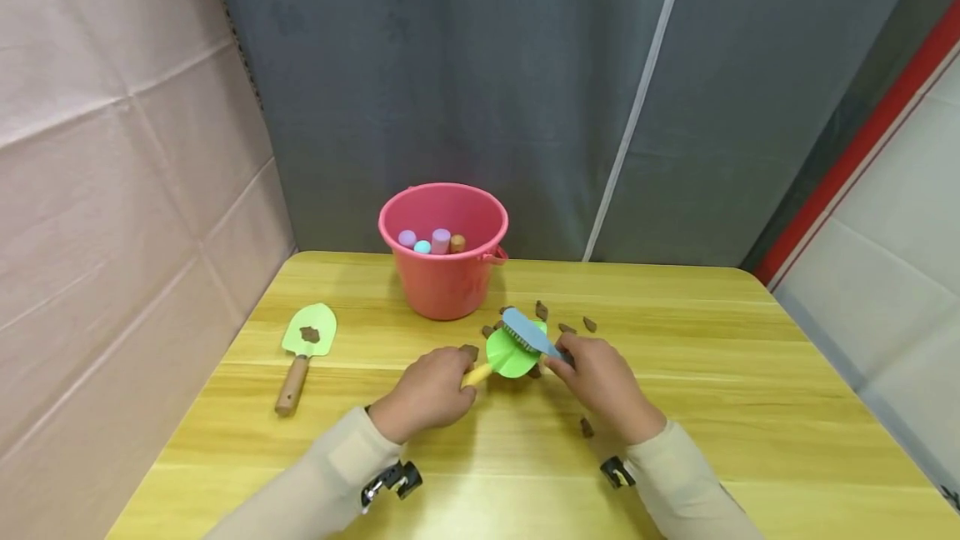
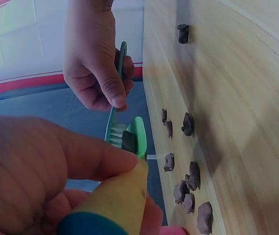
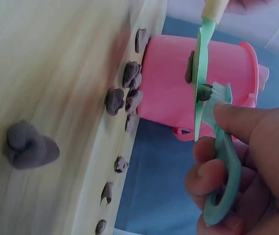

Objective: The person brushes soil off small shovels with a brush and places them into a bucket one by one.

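Observation:
My left hand [image 1: 426, 392] grips the yellow handle [image 1: 477, 374] of a small green toy shovel [image 1: 507, 359], raised above the table. Between finger and thumb, my right hand [image 1: 609, 386] holds a blue brush [image 1: 529, 332] with its bristles turned to the shovel's blade. In the right wrist view a brown clay-like lump [image 3: 204, 92] sits between bristles and blade. A second lump [image 3: 190, 68] shows at the blade's other face; whether it touches cannot be told. Several brown lumps [image 2: 193, 176] are scattered on the table below.
Behind the shovel stands a pink bucket [image 1: 442, 286] with purple, light blue and brown pieces inside. On the left lies a pale green trowel [image 1: 324, 322] with a wooden handle and a brown lump on its blade. One lump [image 1: 587, 427] is near my right wrist. A grey curtain [image 1: 465, 65] hangs behind the table.

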Tool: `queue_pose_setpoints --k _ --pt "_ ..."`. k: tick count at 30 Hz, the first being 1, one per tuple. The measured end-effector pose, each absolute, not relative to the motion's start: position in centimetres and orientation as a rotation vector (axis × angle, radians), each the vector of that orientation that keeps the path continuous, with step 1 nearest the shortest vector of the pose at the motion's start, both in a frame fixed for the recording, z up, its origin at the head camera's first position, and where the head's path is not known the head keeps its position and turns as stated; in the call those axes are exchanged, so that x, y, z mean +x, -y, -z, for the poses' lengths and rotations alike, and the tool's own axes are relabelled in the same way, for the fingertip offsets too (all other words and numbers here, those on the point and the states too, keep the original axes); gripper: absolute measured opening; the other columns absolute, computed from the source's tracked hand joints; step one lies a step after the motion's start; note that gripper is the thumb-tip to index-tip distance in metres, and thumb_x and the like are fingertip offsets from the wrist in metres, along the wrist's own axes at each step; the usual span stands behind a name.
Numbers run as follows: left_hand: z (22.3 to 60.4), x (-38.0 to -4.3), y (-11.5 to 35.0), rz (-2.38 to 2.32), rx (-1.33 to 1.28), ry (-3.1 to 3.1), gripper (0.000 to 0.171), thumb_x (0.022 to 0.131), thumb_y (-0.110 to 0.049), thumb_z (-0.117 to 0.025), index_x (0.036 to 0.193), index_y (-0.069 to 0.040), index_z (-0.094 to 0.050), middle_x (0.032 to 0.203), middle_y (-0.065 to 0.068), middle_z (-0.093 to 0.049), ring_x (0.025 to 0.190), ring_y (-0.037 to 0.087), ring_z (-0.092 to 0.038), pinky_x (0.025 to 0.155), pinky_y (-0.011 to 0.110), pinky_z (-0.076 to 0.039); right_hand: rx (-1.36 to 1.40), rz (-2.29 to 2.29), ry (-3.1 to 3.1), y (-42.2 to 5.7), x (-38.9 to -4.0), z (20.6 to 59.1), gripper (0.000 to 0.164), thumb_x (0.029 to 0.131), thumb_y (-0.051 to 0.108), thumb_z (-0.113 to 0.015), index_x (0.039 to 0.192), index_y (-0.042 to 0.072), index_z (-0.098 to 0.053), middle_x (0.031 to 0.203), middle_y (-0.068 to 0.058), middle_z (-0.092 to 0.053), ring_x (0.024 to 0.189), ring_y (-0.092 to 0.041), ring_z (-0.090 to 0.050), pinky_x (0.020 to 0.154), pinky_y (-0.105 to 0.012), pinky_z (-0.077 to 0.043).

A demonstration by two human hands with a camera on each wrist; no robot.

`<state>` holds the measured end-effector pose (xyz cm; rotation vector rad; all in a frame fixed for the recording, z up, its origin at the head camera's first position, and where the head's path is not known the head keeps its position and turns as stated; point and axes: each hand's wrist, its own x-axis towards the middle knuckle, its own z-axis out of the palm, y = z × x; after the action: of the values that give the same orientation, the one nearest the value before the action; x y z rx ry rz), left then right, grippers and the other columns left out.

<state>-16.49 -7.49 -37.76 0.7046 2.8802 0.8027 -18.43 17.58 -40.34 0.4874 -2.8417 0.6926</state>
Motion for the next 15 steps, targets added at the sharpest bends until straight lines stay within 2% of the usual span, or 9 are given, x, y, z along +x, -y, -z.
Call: queue_pose_setpoints --k 3,6,15 --pt "37.8 -16.4 7.6 -0.793 0.704 -2.879 0.041 0.082 -0.005 -0.066 0.121 0.004 -0.061 0.081 0.003 -0.060 0.068 0.017 -0.052 0.057 0.033 -0.045 0.469 -0.690 2.838 -18.0 -18.7 40.3 0.016 0.092 0.022 -0.072 0.089 0.009 -0.062 0.063 0.005 -0.047 0.052 -0.010 -0.040 0.049 -0.026 -0.033" --pt "37.8 -16.5 7.7 -0.779 0.697 -2.880 0.045 0.083 -0.007 -0.066 0.125 0.005 -0.060 0.083 0.004 -0.061 0.069 0.017 -0.052 0.058 0.033 -0.045 0.447 -0.685 2.814 -18.6 -18.9 40.2 0.015 0.092 0.021 -0.072 0.089 0.009 -0.063 0.063 0.005 -0.048 0.052 -0.010 -0.039 0.048 -0.027 -0.032" --pt "37.4 -16.6 8.0 -0.784 0.686 -2.854 0.037 0.083 -0.008 -0.066 0.118 0.003 -0.065 0.077 0.003 -0.056 0.066 0.018 -0.050 0.057 0.032 -0.043 0.382 -0.696 2.739 -18.8 -18.8 39.6 0.018 0.091 0.021 -0.073 0.093 0.005 -0.065 0.063 0.005 -0.050 0.050 -0.010 -0.038 0.046 -0.027 -0.031"
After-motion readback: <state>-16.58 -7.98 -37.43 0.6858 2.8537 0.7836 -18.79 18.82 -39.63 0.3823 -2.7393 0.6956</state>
